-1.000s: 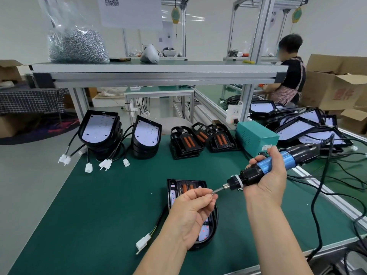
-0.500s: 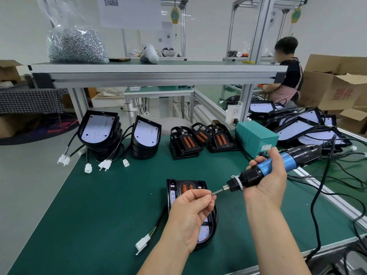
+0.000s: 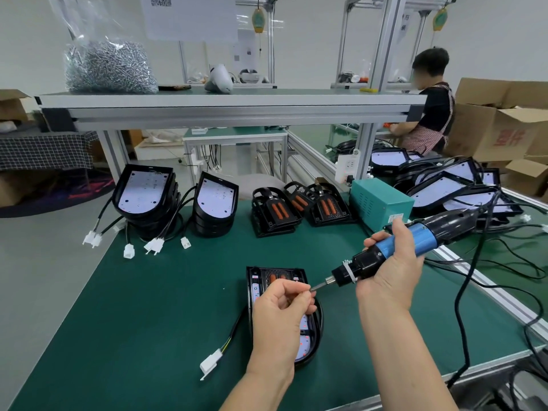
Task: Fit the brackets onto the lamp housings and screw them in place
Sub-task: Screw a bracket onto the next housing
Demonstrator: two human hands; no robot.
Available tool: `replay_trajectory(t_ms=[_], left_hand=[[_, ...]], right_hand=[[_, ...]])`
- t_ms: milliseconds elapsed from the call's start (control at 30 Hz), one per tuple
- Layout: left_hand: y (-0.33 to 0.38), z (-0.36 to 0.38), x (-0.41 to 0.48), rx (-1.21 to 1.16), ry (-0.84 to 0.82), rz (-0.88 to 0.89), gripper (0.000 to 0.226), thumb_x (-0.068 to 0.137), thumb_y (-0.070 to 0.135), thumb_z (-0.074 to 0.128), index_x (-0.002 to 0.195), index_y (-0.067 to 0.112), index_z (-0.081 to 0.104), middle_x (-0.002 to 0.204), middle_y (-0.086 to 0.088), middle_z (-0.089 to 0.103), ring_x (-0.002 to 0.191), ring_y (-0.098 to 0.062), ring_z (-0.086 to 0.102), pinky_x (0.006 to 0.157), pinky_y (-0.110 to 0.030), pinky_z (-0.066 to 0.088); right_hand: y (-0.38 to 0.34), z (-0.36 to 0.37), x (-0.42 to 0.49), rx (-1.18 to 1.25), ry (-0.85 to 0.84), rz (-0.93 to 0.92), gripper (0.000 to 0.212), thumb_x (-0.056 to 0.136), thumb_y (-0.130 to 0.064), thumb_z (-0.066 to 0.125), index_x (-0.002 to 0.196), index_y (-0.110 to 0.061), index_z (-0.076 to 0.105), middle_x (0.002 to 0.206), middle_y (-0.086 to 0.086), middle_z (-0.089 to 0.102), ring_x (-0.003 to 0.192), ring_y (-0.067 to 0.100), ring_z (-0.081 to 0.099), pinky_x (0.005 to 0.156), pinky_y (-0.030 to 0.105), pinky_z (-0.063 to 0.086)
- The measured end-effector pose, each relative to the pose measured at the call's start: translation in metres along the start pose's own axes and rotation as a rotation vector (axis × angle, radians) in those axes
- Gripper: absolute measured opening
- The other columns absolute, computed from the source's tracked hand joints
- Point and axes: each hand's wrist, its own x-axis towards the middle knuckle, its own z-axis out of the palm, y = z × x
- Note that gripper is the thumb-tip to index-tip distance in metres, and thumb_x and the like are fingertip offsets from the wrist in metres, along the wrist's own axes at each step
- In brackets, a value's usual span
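- The green surface [image 3: 148, 307] carries the lamp housing [image 3: 258, 275], which lies flat right in front of us. Its cable [image 3: 234, 330] trails off its left side. It has not shifted in the last second.
- Behind the lamp housing and to its left, more housings stand in stacks [image 3: 142, 197].
- The screwdriver [image 3: 427, 235] hangs slantwise above the lamp housing's right side, pointing down and left. It has crept a little leftward, closer to our left hand.
- Our right hand [image 3: 388, 271], right of the lamp housing, is wrapped fully round the screwdriver's barrel.
- Our left hand [image 3: 278, 310] hovers over the lamp housing's middle. Thumb and forefinger pinch the tip of the bit, the other fingers are curled in, and that pinch has held.
- The bit [image 3: 318, 286] ends inside the pinch. Anything between the fingertips is too small to make out. We judge a screw is being seated there, so driving has not begun and no screw is yet in the lamp housing.
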Motion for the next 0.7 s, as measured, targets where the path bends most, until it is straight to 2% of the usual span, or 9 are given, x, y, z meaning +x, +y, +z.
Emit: replay_trajectory(t_ms=[200,233,333,433,567,700], left_hand=[[-0.0041,-0.0020,-0.0013,0.148,0.004,0.184,0.025,0.088,-0.010,0.064,0.080,0.012,0.072,0.075,-0.002,0.070,0.070,-0.013,0.068,0.066,-0.019,0.052],[-0.0044,-0.0025,-0.0016,0.171,0.005,0.226,0.027,0.089,-0.010,0.064,0.085,0.015,0.073,0.078,-0.001,0.071,0.073,-0.014,0.068,0.070,-0.021,0.053],[-0.0040,-0.0055,-0.0017,0.183,-0.009,0.279,0.047,0.090,-0.010,0.063,0.116,0.029,0.070,0.084,0.001,0.070,0.080,-0.017,0.066,0.084,-0.027,0.056],[-0.0034,-0.0073,-0.0003,0.180,-0.029,0.275,0.062,0.090,-0.009,0.064,0.129,0.039,0.061,0.085,0.000,0.070,0.084,-0.026,0.067,0.086,-0.026,0.055],[-0.0019,-0.0081,-0.0010,0.195,-0.026,0.287,0.064,0.089,-0.010,0.064,0.126,0.041,0.060,0.089,0.004,0.074,0.081,-0.009,0.068,0.082,-0.015,0.052],[-0.0028,-0.0092,0.0024,0.176,-0.035,0.259,0.061,0.088,-0.007,0.067,0.125,0.041,0.059,0.095,0.003,0.076,0.085,-0.007,0.069,0.083,-0.015,0.052]], right_hand=[[-0.0009,0.0049,-0.0029,-0.021,0.072,0.015,0.022,0.089,-0.024,0.073,0.105,-0.023,0.058,0.060,-0.007,0.060,0.053,0.011,0.060,0.056,0.024,0.050],[-0.0007,0.0055,-0.0032,-0.028,0.082,0.024,0.024,0.088,-0.025,0.074,0.107,-0.024,0.059,0.061,-0.007,0.061,0.055,0.011,0.060,0.057,0.025,0.050],[-0.0006,0.0062,-0.0029,-0.032,0.104,0.045,0.027,0.088,-0.026,0.074,0.110,-0.024,0.059,0.061,-0.006,0.061,0.055,0.012,0.061,0.059,0.025,0.050],[-0.0012,0.0068,-0.0019,-0.045,0.110,0.052,0.025,0.088,-0.026,0.074,0.108,-0.024,0.059,0.062,-0.005,0.061,0.055,0.012,0.061,0.061,0.026,0.050],[-0.0015,0.0079,0.0001,-0.047,0.111,0.044,0.030,0.087,-0.025,0.074,0.114,-0.022,0.060,0.062,-0.005,0.060,0.056,0.012,0.061,0.062,0.025,0.051],[-0.0018,0.0095,0.0024,-0.053,0.108,0.043,0.037,0.087,-0.025,0.074,0.120,-0.019,0.060,0.065,-0.003,0.061,0.057,0.014,0.062,0.060,0.025,0.051]])
